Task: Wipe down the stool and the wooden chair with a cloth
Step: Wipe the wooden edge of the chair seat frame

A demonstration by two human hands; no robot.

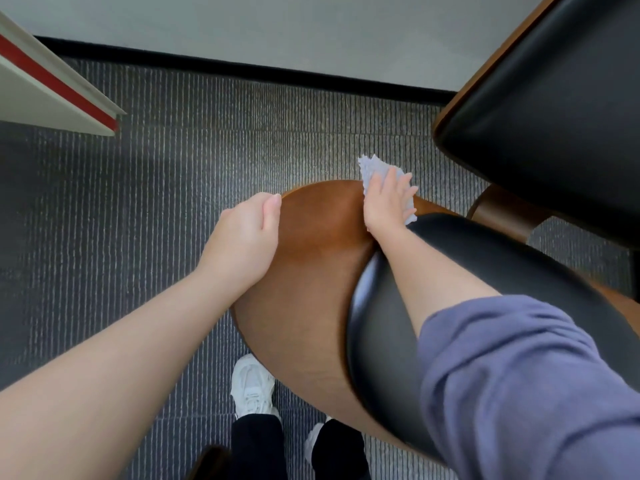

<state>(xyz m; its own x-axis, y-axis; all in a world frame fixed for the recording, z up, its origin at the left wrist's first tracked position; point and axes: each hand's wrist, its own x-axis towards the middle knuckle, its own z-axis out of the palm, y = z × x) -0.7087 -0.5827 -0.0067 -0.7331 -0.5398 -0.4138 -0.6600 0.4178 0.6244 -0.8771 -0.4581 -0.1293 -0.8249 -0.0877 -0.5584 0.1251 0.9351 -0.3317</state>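
A rounded brown wooden surface (311, 271) with a black padded cushion (381, 323) fills the middle of the view; I cannot tell whether it is the stool or part of the chair. My left hand (242, 237) grips its left edge, thumb on top. My right hand (386, 202) lies flat with fingers spread on a pale grey-blue cloth (372, 168), pressing it onto the far rim of the wood. The cloth sticks out past my fingertips. A second seat with a black cushion (554, 116) and a wooden frame stands at the upper right.
Grey ribbed carpet (173, 150) covers the floor up to a black skirting and pale wall. A white panel with a red stripe (52, 88) juts in at the upper left. My white shoes (251, 386) stand just below the wooden piece. A curved wooden leg (502, 213) is at right.
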